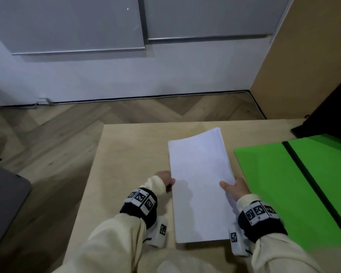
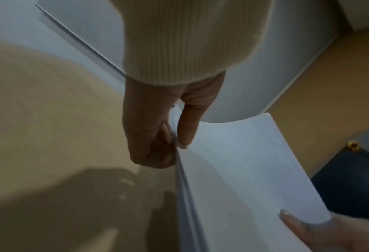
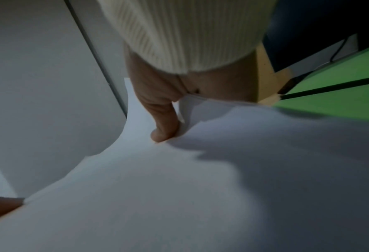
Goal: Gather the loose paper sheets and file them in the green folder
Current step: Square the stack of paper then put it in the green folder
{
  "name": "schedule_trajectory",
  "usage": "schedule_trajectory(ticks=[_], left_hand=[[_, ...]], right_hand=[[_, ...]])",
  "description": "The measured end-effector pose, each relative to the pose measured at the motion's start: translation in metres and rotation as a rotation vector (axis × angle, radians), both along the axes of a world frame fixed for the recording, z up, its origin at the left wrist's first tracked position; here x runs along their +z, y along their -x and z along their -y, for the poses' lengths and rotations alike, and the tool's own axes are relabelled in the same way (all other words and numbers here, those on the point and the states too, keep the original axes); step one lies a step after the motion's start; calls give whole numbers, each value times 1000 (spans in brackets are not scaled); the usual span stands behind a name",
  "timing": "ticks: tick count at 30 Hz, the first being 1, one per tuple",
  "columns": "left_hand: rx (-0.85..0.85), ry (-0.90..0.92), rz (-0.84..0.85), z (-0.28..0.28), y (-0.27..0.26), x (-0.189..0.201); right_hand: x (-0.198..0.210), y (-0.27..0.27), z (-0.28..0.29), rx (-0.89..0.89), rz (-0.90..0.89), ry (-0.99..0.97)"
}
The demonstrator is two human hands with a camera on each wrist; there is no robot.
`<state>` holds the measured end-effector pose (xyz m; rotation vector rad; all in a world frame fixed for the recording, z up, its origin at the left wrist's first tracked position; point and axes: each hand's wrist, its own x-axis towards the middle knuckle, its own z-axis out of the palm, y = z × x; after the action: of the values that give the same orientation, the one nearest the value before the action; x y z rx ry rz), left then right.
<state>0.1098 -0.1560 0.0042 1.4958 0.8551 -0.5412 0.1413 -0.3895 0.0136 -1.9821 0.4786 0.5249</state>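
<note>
- On the wooden table [image 1: 130, 154], the stack of paper sheets [image 1: 201, 184] lies lengthwise, running from 6 towards 12 o'clock.
- The left hand [image 1: 164, 179] pinches its 9 o'clock edge, thumb on top.
- The right hand [image 1: 235, 187] grips its 3 o'clock edge, thumb on top.
- The green folder [image 1: 295, 184] lies open at 3 o'clock, just beside the stack.

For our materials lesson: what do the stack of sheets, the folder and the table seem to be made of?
Stack of sheets: thin matte white paper; it bends where held.
Folder: matte green, probably card or plastic; a black band crosses it.
Table: pale wood or wood-look laminate; faint grain, dull finish.
</note>
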Motion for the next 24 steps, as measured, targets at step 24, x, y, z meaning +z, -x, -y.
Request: schedule_trajectory(ticks=[24], left_hand=[[51,-244,-189,317,-91,-29]], right_hand=[[-12,-88,349,-294,-143,260]])
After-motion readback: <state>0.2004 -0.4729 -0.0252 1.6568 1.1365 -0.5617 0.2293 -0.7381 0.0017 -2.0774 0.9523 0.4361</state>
